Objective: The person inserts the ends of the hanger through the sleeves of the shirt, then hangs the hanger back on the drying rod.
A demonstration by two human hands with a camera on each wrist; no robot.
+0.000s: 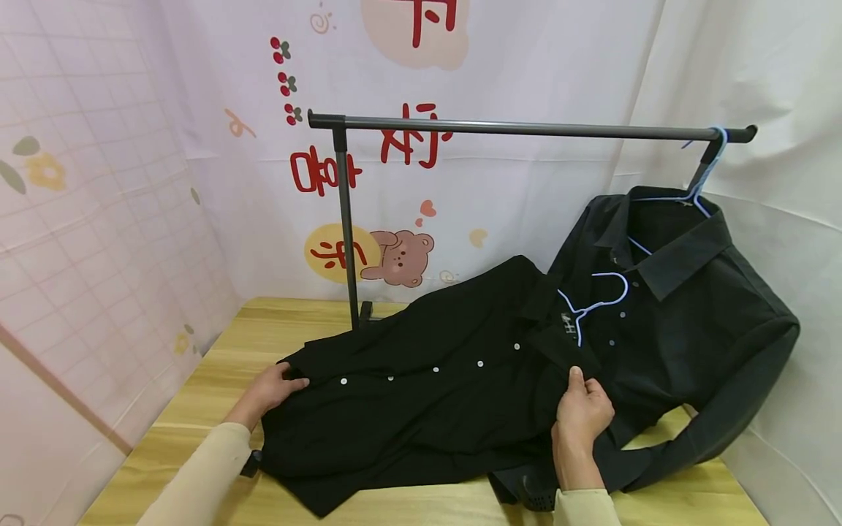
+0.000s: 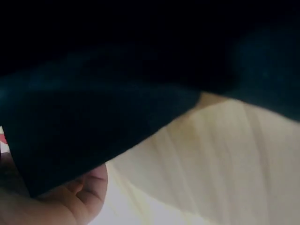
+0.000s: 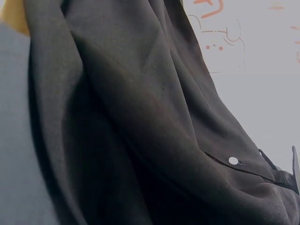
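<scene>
A black shirt [image 1: 421, 416] with a row of white buttons lies stretched sideways over the table, its collar end toward the right. My left hand [image 1: 279, 387] grips the hem at the left end. In the left wrist view that hand [image 2: 70, 201] shows partly behind the dark cloth [image 2: 93, 126]. With thumb and fingers, my right hand [image 1: 584, 409] pinches the cloth beside the collar. A light blue hanger [image 1: 595, 302] pokes its hook out of the neck; the rest is hidden inside. The right wrist view shows draped black cloth [image 3: 140, 108] and a white button [image 3: 233, 161].
A dark metal rack rail [image 1: 526, 128] spans the back, with its post [image 1: 346, 234] at left. Another black shirt [image 1: 723, 292] hangs at the rail's right end on a blue hanger [image 1: 710, 172], its sleeve reaching the wooden table [image 1: 224, 351]. Printed curtains [image 1: 526, 66] stand behind.
</scene>
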